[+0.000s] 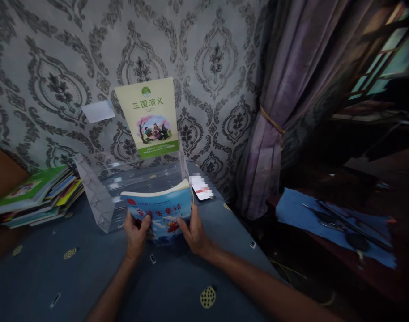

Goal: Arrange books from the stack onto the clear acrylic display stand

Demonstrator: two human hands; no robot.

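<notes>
Both my hands hold a blue book (160, 210) with red lettering, upright in front of a clear acrylic book stand (100, 197). My left hand (135, 235) grips its lower left edge. My right hand (193, 230) grips its lower right edge. A pale green book (150, 117) with a picture on its cover stands upright in the back of the stand, leaning towards the patterned wall.
A stack of colourful books (40, 197) lies at the left on the blue cloth-covered table (90, 277). A phone (201, 188) lies behind the stand. A purple tied curtain (274, 112) hangs at right, by a bench with a blue cloth (298, 210) and dark tools.
</notes>
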